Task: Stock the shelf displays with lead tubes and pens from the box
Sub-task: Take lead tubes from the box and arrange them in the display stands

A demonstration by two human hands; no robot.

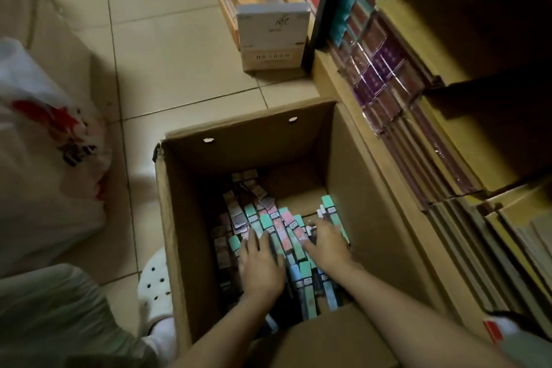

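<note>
A deep open cardboard box (191, 194) stands on the tiled floor beside a shelf unit. Its bottom holds several slim packs (286, 233) in green, pink, blue and purple, lying jumbled. Both my arms reach down into it. My left hand (263, 266) lies on the packs with fingers spread over the green and pink ones. My right hand (325, 245) presses against the right side of the same cluster, fingers extended around it. Whether either hand actually grips a pack is hidden.
The shelf (403, 104) at right carries rows of purple and teal packaged goods and flat cartons. A smaller open carton (268, 36) with a white box sits on the floor ahead. A white plastic bag (44, 140) lies left, and a white clog (155, 284) touches the box.
</note>
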